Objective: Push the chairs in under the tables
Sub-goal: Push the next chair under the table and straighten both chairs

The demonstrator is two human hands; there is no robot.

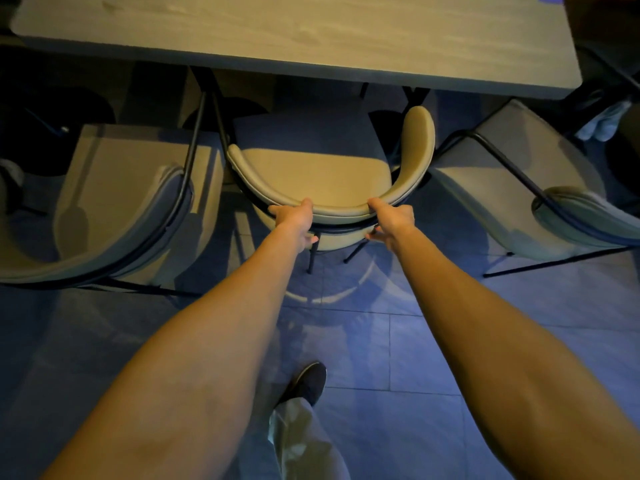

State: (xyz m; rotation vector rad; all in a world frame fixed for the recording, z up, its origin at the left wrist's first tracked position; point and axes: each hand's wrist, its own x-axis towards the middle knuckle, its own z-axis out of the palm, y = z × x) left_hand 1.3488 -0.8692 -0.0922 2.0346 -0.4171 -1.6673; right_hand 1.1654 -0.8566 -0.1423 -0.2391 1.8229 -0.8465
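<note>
With my left hand (294, 221) and right hand (393, 220) both clamped on the chair (311, 171) backrest, I judge the tabletop (311, 32) lies straight ahead.

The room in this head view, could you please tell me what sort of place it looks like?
Probably a restaurant or café dining area: a long wooden table, three matching cushioned chairs along one side, the middle chair gripped by both hands, and a tiled floor.

One head-worn wide view looks steeply down over outstretched arms.
</note>
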